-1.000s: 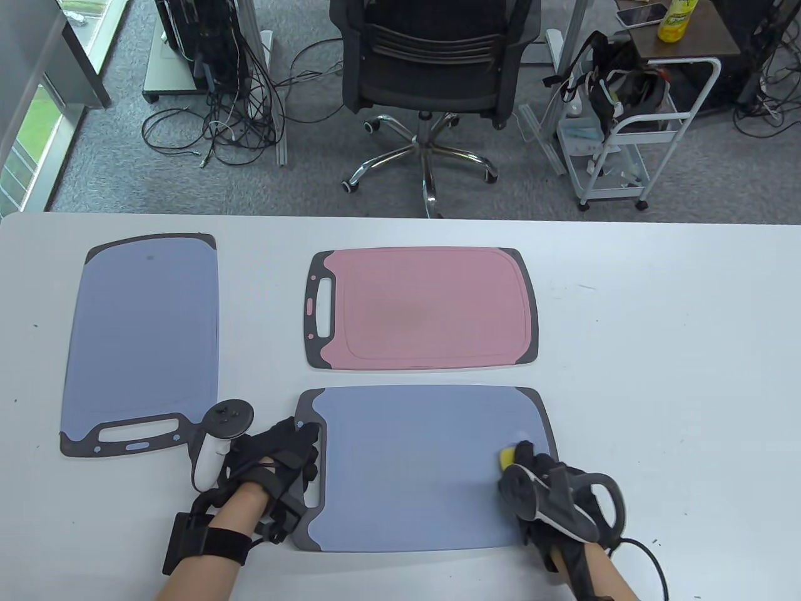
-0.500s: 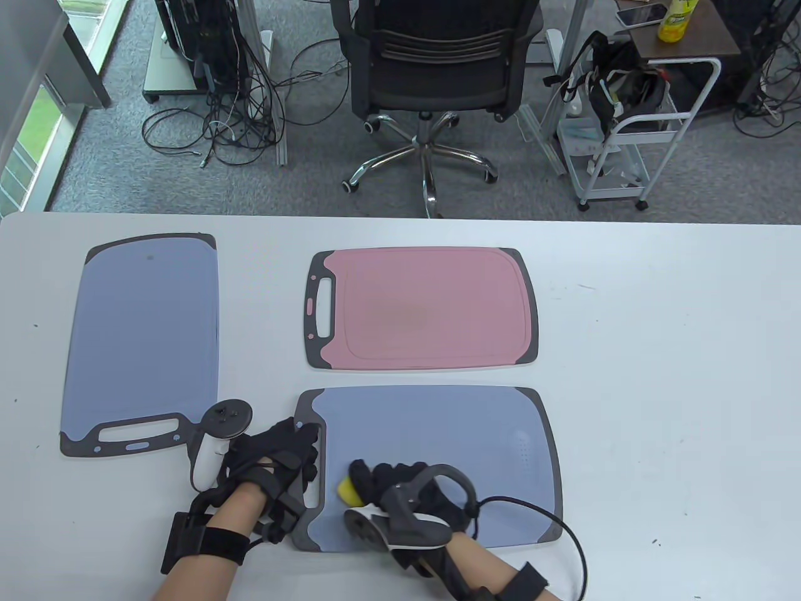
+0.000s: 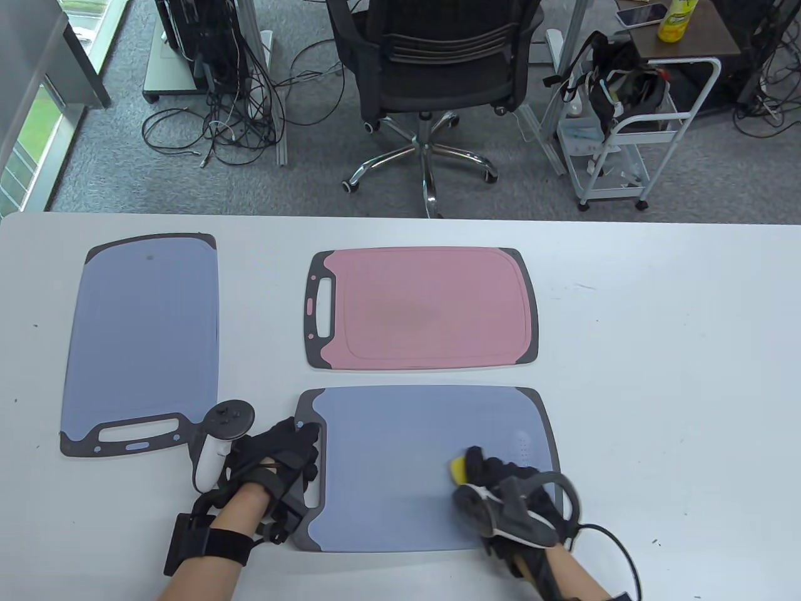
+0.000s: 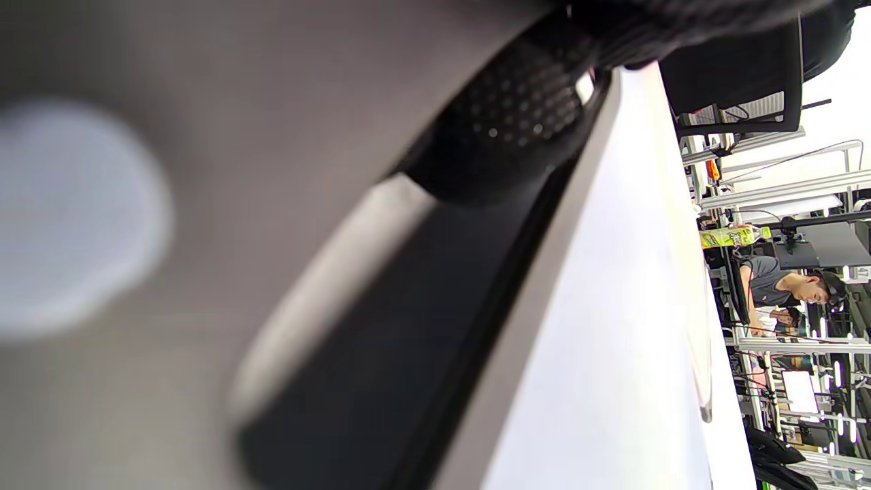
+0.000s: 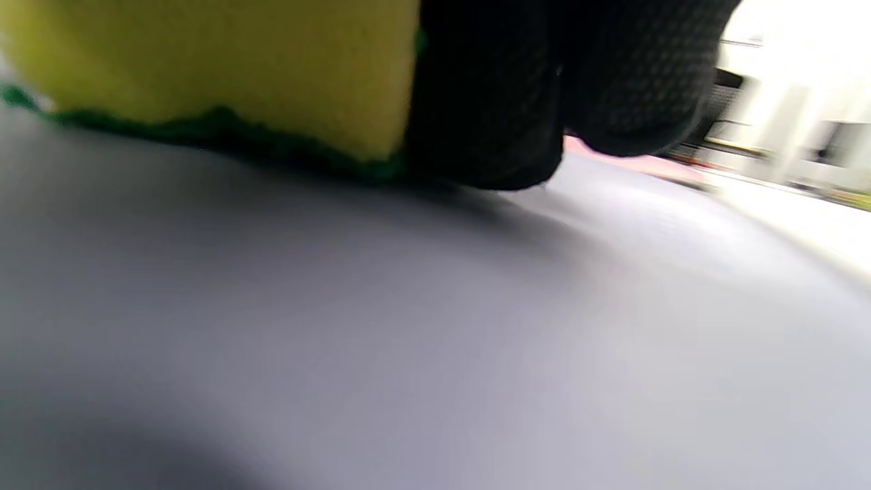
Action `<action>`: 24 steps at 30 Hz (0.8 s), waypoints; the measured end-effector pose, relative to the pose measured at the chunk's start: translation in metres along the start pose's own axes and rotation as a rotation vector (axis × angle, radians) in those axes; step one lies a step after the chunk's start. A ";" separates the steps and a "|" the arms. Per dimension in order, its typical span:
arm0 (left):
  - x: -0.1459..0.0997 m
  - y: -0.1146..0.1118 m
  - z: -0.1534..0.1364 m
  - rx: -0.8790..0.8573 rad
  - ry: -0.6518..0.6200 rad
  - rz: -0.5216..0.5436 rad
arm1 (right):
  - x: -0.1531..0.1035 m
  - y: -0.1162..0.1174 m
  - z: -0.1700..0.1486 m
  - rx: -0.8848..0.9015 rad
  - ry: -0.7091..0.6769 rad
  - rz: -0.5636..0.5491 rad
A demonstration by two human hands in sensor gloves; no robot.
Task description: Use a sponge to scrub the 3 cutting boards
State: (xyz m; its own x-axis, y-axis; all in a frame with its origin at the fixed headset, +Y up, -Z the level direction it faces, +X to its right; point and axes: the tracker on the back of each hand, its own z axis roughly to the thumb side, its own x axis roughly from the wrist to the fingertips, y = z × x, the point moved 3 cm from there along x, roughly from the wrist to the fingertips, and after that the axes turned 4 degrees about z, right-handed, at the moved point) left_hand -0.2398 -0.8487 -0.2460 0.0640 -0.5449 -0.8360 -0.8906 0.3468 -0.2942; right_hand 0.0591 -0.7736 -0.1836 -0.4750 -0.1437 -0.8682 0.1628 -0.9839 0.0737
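Three cutting boards lie on the white table: a blue one (image 3: 147, 338) at the left, a pink one (image 3: 425, 307) in the middle, and a blue one (image 3: 407, 463) near the front edge. My right hand (image 3: 485, 472) grips a yellow sponge (image 3: 459, 469) with a green scrub side (image 5: 204, 136) and presses it flat on the right part of the near blue board (image 5: 435, 327). My left hand (image 3: 288, 447) lies on that board's dark handle end, fingers (image 4: 517, 116) flat, holding it down.
An office chair (image 3: 432, 69) stands beyond the table's far edge, with a white cart (image 3: 632, 125) to its right and cables (image 3: 219, 125) on the floor to its left. The right part of the table (image 3: 676, 350) is bare white surface.
My right hand swept the sponge from the board's right side to its lower left, then back toward the right. The left hand stayed on the handle end.
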 end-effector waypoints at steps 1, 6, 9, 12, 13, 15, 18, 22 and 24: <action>0.000 0.000 0.000 -0.005 0.001 -0.004 | 0.012 -0.007 0.033 -0.013 -0.070 -0.015; 0.001 0.000 -0.001 -0.023 0.000 -0.024 | 0.039 -0.028 0.135 -0.088 -0.303 -0.070; 0.000 0.000 -0.001 -0.020 -0.003 -0.023 | 0.036 -0.026 0.116 -0.075 -0.271 -0.051; 0.001 0.000 0.000 -0.017 -0.002 -0.020 | 0.022 -0.015 0.062 -0.079 -0.141 -0.014; 0.000 -0.001 0.000 -0.011 -0.003 -0.014 | 0.011 -0.009 0.032 -0.089 -0.075 0.007; -0.001 -0.001 0.001 0.010 0.002 0.013 | -0.013 0.004 -0.024 -0.078 0.062 0.062; -0.004 -0.001 0.004 0.054 0.002 0.071 | -0.049 0.022 -0.094 -0.018 0.267 0.112; -0.004 -0.003 0.004 0.045 0.001 0.058 | -0.074 0.033 -0.137 0.085 0.398 0.110; -0.003 -0.003 0.004 0.034 0.006 0.053 | -0.063 0.027 -0.116 0.033 0.346 0.092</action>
State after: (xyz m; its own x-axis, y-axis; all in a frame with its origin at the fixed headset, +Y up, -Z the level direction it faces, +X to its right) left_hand -0.2356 -0.8451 -0.2439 0.0147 -0.5293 -0.8483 -0.8768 0.4010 -0.2654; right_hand 0.1935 -0.7792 -0.1839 -0.1382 -0.1931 -0.9714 0.1606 -0.9722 0.1705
